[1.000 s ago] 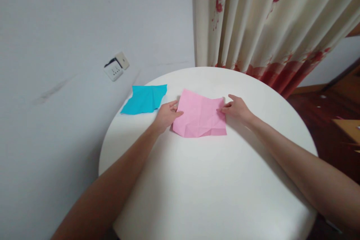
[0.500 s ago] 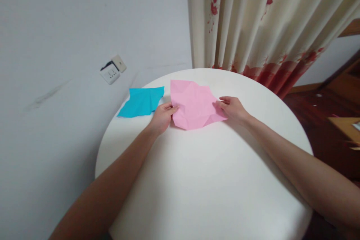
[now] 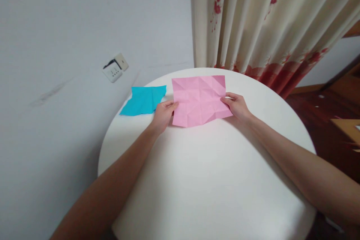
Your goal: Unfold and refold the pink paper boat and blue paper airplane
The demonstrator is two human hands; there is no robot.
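Note:
Between my hands a creased sheet of pink paper [image 3: 199,101] is spread out, its fold lines crossing it in a grid. My left hand [image 3: 163,115] pinches its left edge, thumb on the face toward me. On the opposite edge, my right hand [image 3: 237,105] grips the paper with the thumb in front and fingers behind. A sheet of blue paper [image 3: 143,100], also creased, lies on the white table [image 3: 210,172] just left of the pink one, partly behind my left hand.
The round table's far edge stands near a pale wall [image 3: 92,15] with a socket plate [image 3: 112,71]. A cream curtain with red flowers [image 3: 253,26] hangs behind the table. At the right, a wooden surface [image 3: 345,129] stands above the dark floor.
The pink paper has been opened wider and flatter, its top right corner now raised. My right hand has shifted to a firm hold on the right edge. The blue paper stays put.

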